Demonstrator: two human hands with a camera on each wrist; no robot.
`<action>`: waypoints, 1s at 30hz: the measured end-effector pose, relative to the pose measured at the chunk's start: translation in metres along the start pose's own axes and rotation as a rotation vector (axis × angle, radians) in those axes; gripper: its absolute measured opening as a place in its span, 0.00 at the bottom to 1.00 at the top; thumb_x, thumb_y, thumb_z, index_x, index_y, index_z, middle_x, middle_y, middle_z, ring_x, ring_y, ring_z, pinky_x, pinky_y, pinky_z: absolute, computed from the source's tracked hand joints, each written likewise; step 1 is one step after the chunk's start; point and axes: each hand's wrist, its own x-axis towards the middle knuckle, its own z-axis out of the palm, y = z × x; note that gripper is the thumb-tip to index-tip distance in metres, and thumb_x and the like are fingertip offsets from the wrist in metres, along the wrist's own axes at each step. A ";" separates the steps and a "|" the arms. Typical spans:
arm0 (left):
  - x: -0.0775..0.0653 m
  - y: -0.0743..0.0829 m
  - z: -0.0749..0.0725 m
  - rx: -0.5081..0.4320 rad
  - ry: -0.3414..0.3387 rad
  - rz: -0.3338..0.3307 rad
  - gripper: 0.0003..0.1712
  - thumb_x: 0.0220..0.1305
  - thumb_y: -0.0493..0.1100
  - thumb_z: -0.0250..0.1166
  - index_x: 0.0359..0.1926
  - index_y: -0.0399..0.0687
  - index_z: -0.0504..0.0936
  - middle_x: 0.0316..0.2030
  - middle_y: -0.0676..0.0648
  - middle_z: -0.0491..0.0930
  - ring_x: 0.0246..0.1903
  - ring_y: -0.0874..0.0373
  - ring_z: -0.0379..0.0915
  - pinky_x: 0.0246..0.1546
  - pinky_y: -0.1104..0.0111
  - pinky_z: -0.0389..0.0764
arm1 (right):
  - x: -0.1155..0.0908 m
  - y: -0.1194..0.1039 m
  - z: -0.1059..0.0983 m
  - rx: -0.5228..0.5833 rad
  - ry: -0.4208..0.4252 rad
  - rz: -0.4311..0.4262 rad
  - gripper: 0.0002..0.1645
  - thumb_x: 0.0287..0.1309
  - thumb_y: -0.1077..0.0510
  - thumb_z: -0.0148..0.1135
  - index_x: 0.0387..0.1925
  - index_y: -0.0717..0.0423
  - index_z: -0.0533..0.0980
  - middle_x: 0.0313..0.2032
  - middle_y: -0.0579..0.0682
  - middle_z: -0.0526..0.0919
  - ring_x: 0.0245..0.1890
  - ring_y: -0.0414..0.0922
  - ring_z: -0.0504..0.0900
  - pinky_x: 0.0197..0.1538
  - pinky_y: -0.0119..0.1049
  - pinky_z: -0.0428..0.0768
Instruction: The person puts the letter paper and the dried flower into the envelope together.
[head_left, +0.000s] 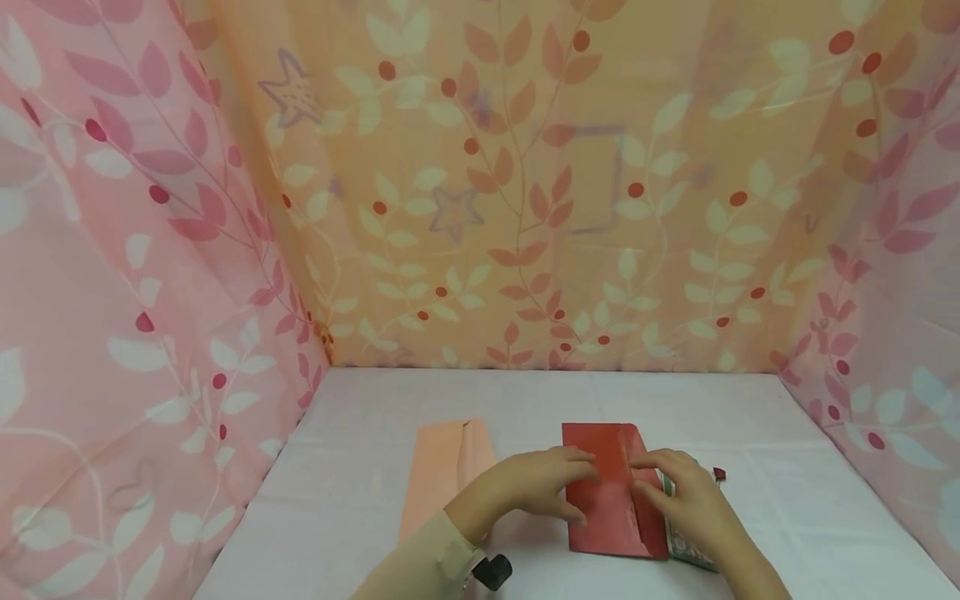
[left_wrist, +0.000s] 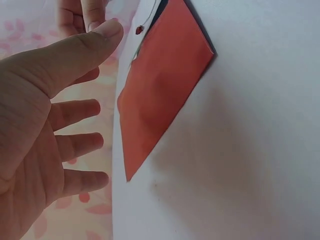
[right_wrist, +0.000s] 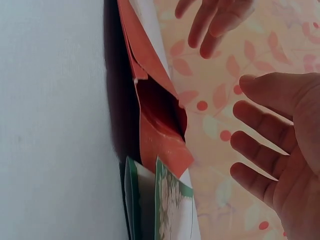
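Observation:
A red envelope [head_left: 603, 521] lies on the white table with its flap side up and its mouth towards the right. In the right wrist view, that mouth gapes and the envelope [right_wrist: 162, 130] shows its dark inside. My left hand [head_left: 536, 485] hovers over its left part, fingers spread and apart from it in the left wrist view. Above the flap side is my right hand [head_left: 693, 500], holding nothing, fingers loosely extended. A folded card [right_wrist: 172, 210] with a green border and pale floral pattern stands beside the envelope's mouth, partly hidden by my right hand in the head view.
To the left lies a peach envelope [head_left: 435, 467], partly covered by my left forearm. A small dark red piece [head_left: 719, 474] on a string lies beyond my right hand. Floral curtains [head_left: 517, 183] enclose the white table [head_left: 337, 467] at the back and sides.

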 end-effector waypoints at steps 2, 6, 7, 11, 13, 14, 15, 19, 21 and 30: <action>0.007 0.001 0.001 0.001 -0.006 -0.008 0.35 0.61 0.65 0.71 0.67 0.68 0.75 0.74 0.59 0.66 0.74 0.62 0.58 0.69 0.64 0.71 | -0.001 0.003 -0.002 0.014 -0.014 0.023 0.17 0.57 0.52 0.76 0.50 0.42 0.85 0.50 0.40 0.85 0.57 0.49 0.79 0.55 0.59 0.81; 0.020 0.004 0.001 -0.015 -0.022 -0.029 0.37 0.61 0.65 0.72 0.70 0.70 0.73 0.74 0.60 0.65 0.75 0.63 0.57 0.68 0.62 0.72 | -0.002 0.010 -0.004 0.022 -0.046 0.065 0.17 0.60 0.51 0.74 0.51 0.44 0.84 0.54 0.49 0.84 0.60 0.56 0.77 0.57 0.64 0.78; 0.023 0.004 0.001 -0.018 -0.027 -0.034 0.38 0.60 0.65 0.72 0.70 0.71 0.72 0.74 0.60 0.64 0.75 0.63 0.57 0.68 0.62 0.72 | -0.002 0.012 -0.004 0.019 -0.052 0.074 0.17 0.60 0.51 0.74 0.51 0.44 0.84 0.55 0.51 0.84 0.61 0.57 0.77 0.57 0.65 0.78; 0.037 0.006 0.002 -0.012 -0.052 -0.050 0.40 0.60 0.66 0.71 0.72 0.74 0.69 0.75 0.60 0.62 0.76 0.63 0.55 0.68 0.60 0.72 | -0.003 0.019 -0.003 0.006 -0.068 0.096 0.17 0.60 0.51 0.74 0.51 0.43 0.84 0.57 0.55 0.83 0.62 0.59 0.75 0.57 0.68 0.76; 0.043 0.006 0.003 -0.009 -0.061 -0.055 0.41 0.60 0.67 0.70 0.73 0.76 0.68 0.76 0.60 0.61 0.77 0.63 0.53 0.69 0.59 0.71 | -0.004 0.023 -0.002 0.002 -0.079 0.113 0.16 0.60 0.52 0.74 0.51 0.43 0.84 0.57 0.55 0.83 0.62 0.60 0.75 0.57 0.68 0.76; 0.046 0.005 0.003 -0.007 -0.063 -0.058 0.41 0.60 0.68 0.70 0.73 0.76 0.67 0.76 0.60 0.60 0.77 0.63 0.53 0.69 0.58 0.71 | -0.004 0.025 -0.002 0.003 -0.087 0.119 0.16 0.60 0.52 0.74 0.50 0.44 0.84 0.57 0.55 0.83 0.62 0.60 0.75 0.58 0.68 0.76; 0.049 0.005 0.004 -0.006 -0.064 -0.057 0.42 0.60 0.68 0.70 0.73 0.76 0.67 0.77 0.60 0.60 0.77 0.63 0.52 0.69 0.58 0.71 | -0.004 0.026 -0.001 0.004 -0.098 0.125 0.16 0.60 0.52 0.73 0.50 0.44 0.84 0.57 0.54 0.83 0.62 0.60 0.75 0.58 0.68 0.76; 0.057 0.003 0.009 -0.007 -0.065 -0.065 0.45 0.59 0.70 0.69 0.75 0.79 0.63 0.77 0.61 0.58 0.78 0.60 0.49 0.70 0.56 0.69 | -0.004 0.033 0.002 0.007 -0.123 0.144 0.15 0.61 0.52 0.73 0.50 0.43 0.84 0.56 0.52 0.83 0.63 0.59 0.76 0.59 0.67 0.75; 0.060 0.002 0.013 -0.007 -0.059 -0.073 0.46 0.58 0.72 0.68 0.76 0.80 0.61 0.78 0.61 0.56 0.79 0.57 0.48 0.71 0.53 0.68 | -0.004 0.034 0.003 0.006 -0.127 0.148 0.15 0.60 0.52 0.73 0.50 0.43 0.84 0.55 0.51 0.83 0.62 0.58 0.77 0.59 0.67 0.76; 0.068 0.007 0.023 0.005 -0.074 -0.146 0.54 0.48 0.80 0.67 0.76 0.87 0.56 0.80 0.57 0.49 0.80 0.47 0.41 0.74 0.38 0.55 | -0.006 0.042 0.011 -0.028 -0.154 0.135 0.20 0.55 0.53 0.77 0.50 0.45 0.84 0.49 0.43 0.85 0.55 0.52 0.81 0.58 0.61 0.78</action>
